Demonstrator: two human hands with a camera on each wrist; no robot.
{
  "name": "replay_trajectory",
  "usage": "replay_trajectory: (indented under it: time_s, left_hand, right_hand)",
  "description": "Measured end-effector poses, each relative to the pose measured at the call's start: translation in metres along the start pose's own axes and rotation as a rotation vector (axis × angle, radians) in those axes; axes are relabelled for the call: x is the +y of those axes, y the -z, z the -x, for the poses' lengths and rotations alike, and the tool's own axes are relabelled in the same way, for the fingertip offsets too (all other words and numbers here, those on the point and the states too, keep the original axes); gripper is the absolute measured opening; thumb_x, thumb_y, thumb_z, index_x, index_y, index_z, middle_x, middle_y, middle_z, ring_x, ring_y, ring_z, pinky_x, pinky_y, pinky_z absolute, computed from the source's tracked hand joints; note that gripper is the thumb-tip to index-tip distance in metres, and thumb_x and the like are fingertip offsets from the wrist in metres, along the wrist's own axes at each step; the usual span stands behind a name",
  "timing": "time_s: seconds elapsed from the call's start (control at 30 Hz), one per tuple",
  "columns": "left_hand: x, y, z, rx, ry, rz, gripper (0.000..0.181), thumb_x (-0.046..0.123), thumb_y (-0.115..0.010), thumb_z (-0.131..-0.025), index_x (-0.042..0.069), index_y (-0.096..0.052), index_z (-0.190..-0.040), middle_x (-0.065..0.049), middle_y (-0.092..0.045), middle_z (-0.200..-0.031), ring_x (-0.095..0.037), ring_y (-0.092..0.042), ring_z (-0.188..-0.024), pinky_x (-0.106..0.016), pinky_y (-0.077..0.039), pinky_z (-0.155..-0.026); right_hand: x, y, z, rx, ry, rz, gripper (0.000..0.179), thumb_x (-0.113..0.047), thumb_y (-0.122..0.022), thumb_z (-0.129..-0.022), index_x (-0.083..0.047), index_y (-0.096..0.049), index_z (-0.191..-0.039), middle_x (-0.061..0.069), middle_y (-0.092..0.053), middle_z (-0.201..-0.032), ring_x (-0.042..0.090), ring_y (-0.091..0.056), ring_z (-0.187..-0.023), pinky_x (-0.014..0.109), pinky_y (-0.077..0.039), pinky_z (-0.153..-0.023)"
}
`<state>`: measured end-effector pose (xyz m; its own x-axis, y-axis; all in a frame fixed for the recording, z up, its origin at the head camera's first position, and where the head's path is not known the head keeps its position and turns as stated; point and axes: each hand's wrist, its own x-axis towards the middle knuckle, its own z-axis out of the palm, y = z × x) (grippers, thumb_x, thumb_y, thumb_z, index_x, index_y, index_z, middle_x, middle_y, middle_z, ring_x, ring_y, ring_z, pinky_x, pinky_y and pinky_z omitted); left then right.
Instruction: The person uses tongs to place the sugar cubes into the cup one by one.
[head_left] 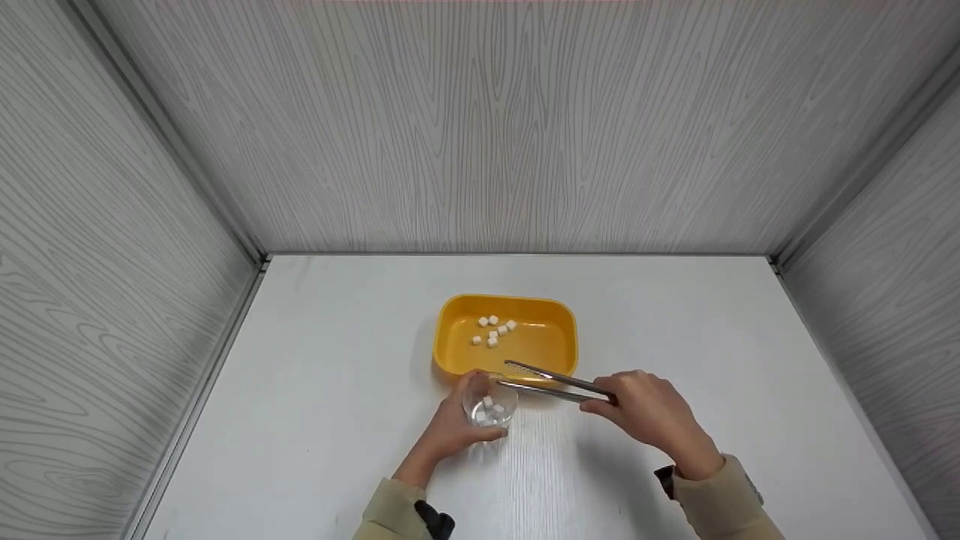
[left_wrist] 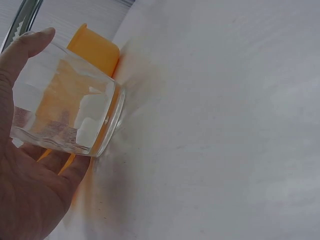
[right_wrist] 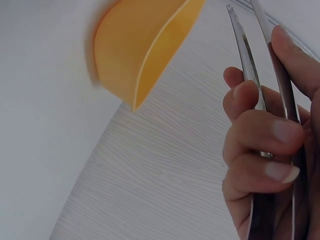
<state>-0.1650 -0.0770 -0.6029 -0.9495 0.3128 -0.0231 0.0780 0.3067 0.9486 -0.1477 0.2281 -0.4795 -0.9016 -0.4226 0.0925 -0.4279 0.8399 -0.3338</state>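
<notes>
- Left hand [head_left: 454, 424]: clamped round the glass [head_left: 491, 420], thumb along the near side, fingers curved round the opposite side.
- Right hand [head_left: 646, 409]: clamped on the metal tongs [head_left: 562, 379], fingers wrapped about both arms, as the right wrist view confirms.
- Tongs: the two arms stand apart and point leftward; the lower tip appears over the glass's rim, the upper tip just beyond it, in line with the tray's near part. Contact with the glass cannot be determined.
- Glass: clear, located on the person's side of the yellow tray [head_left: 540, 349], close to its near rim. Whether its base touches the table cannot be determined.
- Glass contents: at least three white cubes [head_left: 488, 402] lie at the bottom; the exact number is hard to read through the glass.
- Yellow tray: rounded corners, set on the white table [head_left: 337, 375].
- Tray contents: seven small cubes [head_left: 493, 335], also white, grouped in the left half, several close together.
- Sleeves [head_left: 394, 510]: beige on both arms, with dark pieces visible at the cuffs.
- Surroundings: grey wood-grain panels [head_left: 510, 127] stand behind the table and at both sides.
</notes>
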Motion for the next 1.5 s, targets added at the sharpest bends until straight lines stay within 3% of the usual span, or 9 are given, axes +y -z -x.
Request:
replay_trajectory:
  time_s: [0.3,0.57,0.63,0.7,0.83,1.0,1.27,1.5]
  left_hand:
    - [-0.001,0.002,-0.001,-0.009,-0.02,0.022,0.101,0.026,-0.09,-0.068,0.008,-0.031,-0.148,-0.011,-0.043,-0.147,-0.027,-0.04,-0.135,-0.049,-0.03,-0.111]
    - [-0.001,0.002,0.0,-0.009,-0.032,0.032,0.101,0.026,-0.091,-0.067,0.008,-0.032,-0.147,-0.011,-0.044,-0.147,-0.027,-0.04,-0.135,-0.049,-0.031,-0.11]
    - [-0.001,0.002,0.0,-0.008,-0.036,0.038,0.101,0.024,-0.091,-0.067,0.008,-0.032,-0.148,-0.012,-0.044,-0.147,-0.028,-0.039,-0.135,-0.049,-0.031,-0.11]
    - [0.01,0.004,0.004,-0.01,-0.041,0.044,0.1,0.019,-0.09,-0.068,0.005,-0.032,-0.147,-0.015,-0.044,-0.147,-0.031,-0.04,-0.135,-0.051,-0.031,-0.109]
    - [0.011,0.003,0.004,-0.002,-0.03,0.031,0.098,0.014,-0.09,-0.068,0.002,-0.032,-0.147,-0.018,-0.043,-0.147,-0.034,-0.039,-0.135,-0.053,-0.03,-0.109]
    - [-0.002,0.0,-0.001,0.002,-0.043,0.024,0.098,0.013,-0.089,-0.068,0.004,-0.032,-0.147,-0.019,-0.043,-0.146,-0.035,-0.038,-0.135,-0.054,-0.03,-0.108]
    - [-0.003,0.002,-0.001,-0.008,-0.06,0.019,0.095,0.024,-0.09,-0.069,0.012,-0.035,-0.146,-0.01,-0.044,-0.146,-0.027,-0.04,-0.134,-0.049,-0.033,-0.108]
    - [-0.003,0.002,0.0,-0.001,-0.07,0.023,0.099,0.029,-0.091,-0.067,0.01,-0.035,-0.146,-0.011,-0.045,-0.146,-0.028,-0.041,-0.133,-0.05,-0.033,-0.107]
  right_hand:
    - [0.014,-0.01,-0.006,0.021,-0.101,0.016,0.033,-0.044,-0.072,-0.087,-0.021,-0.057,-0.068,-0.009,-0.037,-0.054,0.007,-0.035,-0.05,0.025,-0.031,-0.047]
    - [0.017,-0.02,-0.017,0.01,-0.157,0.045,0.028,-0.039,-0.075,-0.086,-0.017,-0.064,-0.071,-0.006,-0.045,-0.055,0.013,-0.042,-0.052,0.028,-0.036,-0.049]
    - [0.016,-0.023,-0.02,0.005,-0.164,0.048,0.028,-0.038,-0.076,-0.085,-0.016,-0.065,-0.072,-0.006,-0.046,-0.056,0.014,-0.042,-0.052,0.029,-0.037,-0.049]
    - [0.014,-0.025,-0.024,0.001,-0.167,0.053,0.028,-0.038,-0.076,-0.085,-0.015,-0.067,-0.073,-0.006,-0.047,-0.057,0.014,-0.043,-0.052,0.029,-0.037,-0.049]
    - [0.011,-0.029,-0.03,-0.015,-0.175,0.059,0.029,-0.039,-0.077,-0.084,-0.013,-0.067,-0.074,-0.005,-0.047,-0.057,0.015,-0.043,-0.052,0.029,-0.038,-0.049]
    - [0.007,-0.033,-0.038,-0.019,-0.176,0.085,0.032,-0.039,-0.077,-0.084,-0.011,-0.065,-0.072,-0.004,-0.047,-0.057,0.015,-0.043,-0.05,0.029,-0.037,-0.046]
    - [0.0,-0.036,-0.05,-0.044,-0.21,0.144,0.038,-0.042,-0.075,-0.085,-0.009,-0.061,-0.072,0.0,-0.047,-0.056,0.016,-0.042,-0.048,0.031,-0.035,-0.044]
    - [-0.007,-0.041,-0.059,-0.04,-0.194,0.163,0.039,-0.041,-0.076,-0.085,-0.007,-0.06,-0.073,0.0,-0.048,-0.056,0.017,-0.043,-0.047,0.032,-0.037,-0.044]
